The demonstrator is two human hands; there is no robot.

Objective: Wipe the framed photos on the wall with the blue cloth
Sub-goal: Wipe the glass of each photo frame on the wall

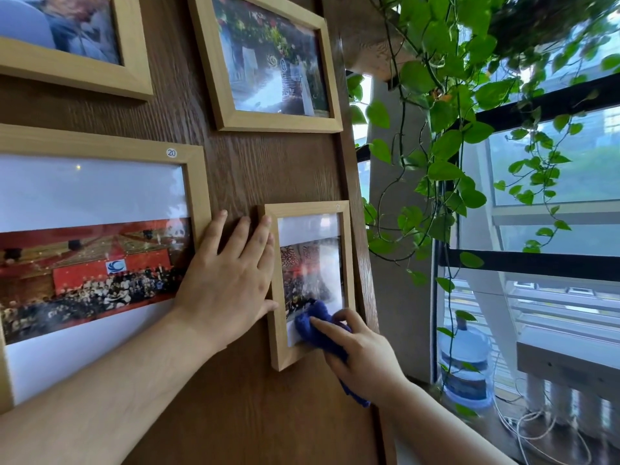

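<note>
Several light wooden framed photos hang on a dark wood wall. My right hand [360, 357] grips the blue cloth [318, 325] and presses it on the lower glass of the small portrait frame [349, 256]. My left hand [231, 273] lies flat on the wall, fingers spread, its edge against that frame's left side. To the left hangs a large landscape frame [100, 149] marked 20. Higher up are a frame [268, 124] with a garden picture and another frame [84, 73] at the top left.
The wall panel ends just right of the small frame. Beyond it a trailing green plant [446, 129] hangs in front of a window [553, 162]. A blue water bottle [466, 364] and white cables [536, 427] are low on the right.
</note>
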